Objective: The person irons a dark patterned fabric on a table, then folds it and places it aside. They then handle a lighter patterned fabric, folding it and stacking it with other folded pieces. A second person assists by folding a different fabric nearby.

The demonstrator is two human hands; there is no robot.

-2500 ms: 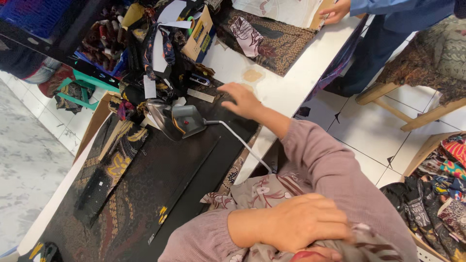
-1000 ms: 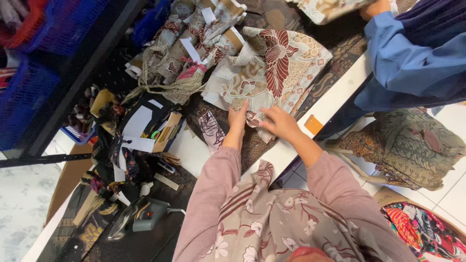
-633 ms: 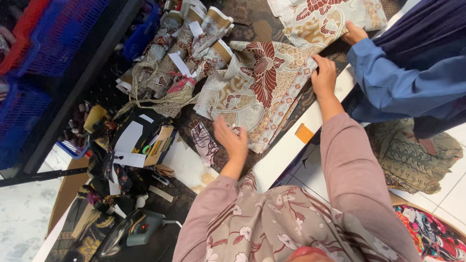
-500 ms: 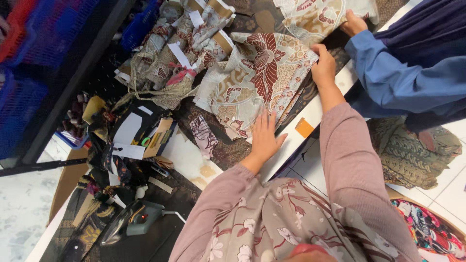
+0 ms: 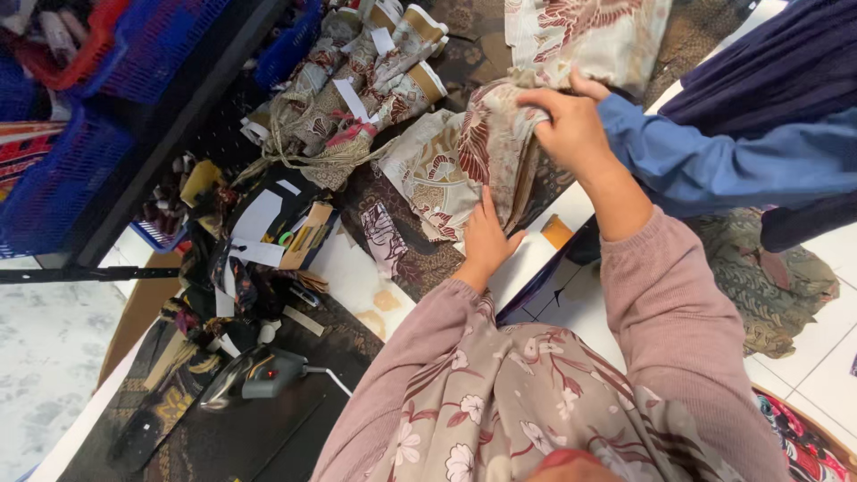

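Beige batik cloth with dark red leaf motifs [image 5: 464, 161] bunched on the worktable [image 5: 357, 286], near its right edge, long axis running from the near edge up and away toward the far side. Right hand [image 5: 571, 134] at the cloth's upper fold, fingers curled and clamped on the gathered edge, thumb over the top. Left hand [image 5: 486, 241] lower down, flat on the fabric, fingers together and stretched out along the cloth, pressing rather than gripping. Cloth lying directly under and just ahead of both hands, so neither nearer by much; right hand alone with a real hold. Just beyond the right hand, a co-worker's blue sleeve [image 5: 714, 161], with a thumb showing beside the gripped fold. Further up, a second patterned cloth [image 5: 589, 36] spread flat. To the left, rolled fabric bundles with white paper tags and tan cardboard ends [image 5: 375, 71], tied in a loose heap. White paper pieces and a brown card tag [image 5: 277, 223] nearer the middle. Grey electric iron [image 5: 254, 375] at lower left on dark cloth. Blue plastic baskets [image 5: 107, 98] at upper left.
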